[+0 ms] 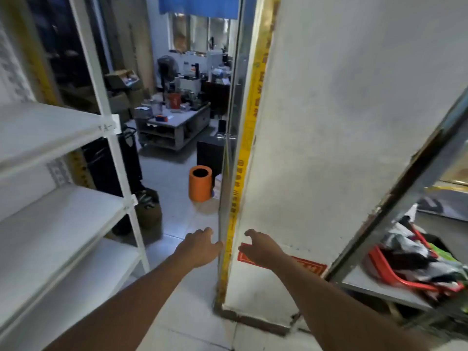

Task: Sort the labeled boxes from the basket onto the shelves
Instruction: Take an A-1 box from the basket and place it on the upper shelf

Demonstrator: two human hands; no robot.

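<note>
I note matt white painted metal shelves (pixel 50 127), a scuffed plaster wall (pixel 342 122), glossy floor tiles (pixel 177 214), and a red plastic basket (pixel 395 272).

Floor gap (pixel 174 211) open btwn shelves (pixel 63 198), wall (pixel 329 148); bin (pixel 200 183) ahead

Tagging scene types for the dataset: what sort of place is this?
Likely a small stockroom or back office. White metal shelving with small labels stands at left, a red basket of bagged items sits on a steel rack at right, and a cluttered work table shows beyond.
</note>
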